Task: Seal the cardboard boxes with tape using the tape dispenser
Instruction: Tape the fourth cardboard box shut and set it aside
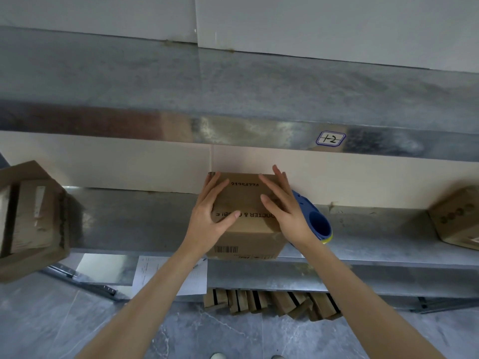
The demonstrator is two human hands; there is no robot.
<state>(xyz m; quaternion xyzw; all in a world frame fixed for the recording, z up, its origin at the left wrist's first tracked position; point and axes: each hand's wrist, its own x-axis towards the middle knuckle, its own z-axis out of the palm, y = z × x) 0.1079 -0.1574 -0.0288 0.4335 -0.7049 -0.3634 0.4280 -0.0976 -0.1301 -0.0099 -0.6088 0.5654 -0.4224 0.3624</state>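
Note:
A brown cardboard box (246, 198) with black print and a barcode stands on a metal shelf (129, 218). My left hand (211, 211) lies flat on the box's top left part, fingers spread. On the top right part rests my right hand (283, 203), also flat with fingers apart. Both hands press on the closed flaps. A blue object (317, 224) with a yellow rim, perhaps the tape dispenser, lies on the shelf right behind my right wrist, partly hidden.
An open cardboard box (31, 221) sits at the shelf's left end and another box (456, 216) at the right. Folded cartons (272, 301) and a paper sheet (168, 275) lie below. A shelf above carries a label (330, 138).

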